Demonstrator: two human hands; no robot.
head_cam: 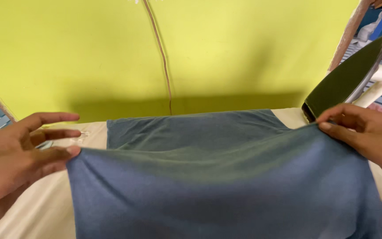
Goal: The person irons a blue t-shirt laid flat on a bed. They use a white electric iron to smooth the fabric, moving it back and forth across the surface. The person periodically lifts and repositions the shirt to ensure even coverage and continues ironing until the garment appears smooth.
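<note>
A blue-grey cloth (226, 186) lies spread over a cream-covered ironing surface (45, 208). My left hand (21, 155) pinches the cloth's left upper corner between thumb and fingers, with the other fingers spread. My right hand (368, 132) pinches the right upper corner. Between the two hands the near layer is lifted and stretched taut, above a flat layer of the same cloth (191, 130) further back.
An iron (345, 79) stands upright on its heel at the back right, its dark soleplate facing me, just behind my right hand. A yellow-green wall (89, 53) with a thin brown cord (162, 57) hanging down it rises right behind the surface.
</note>
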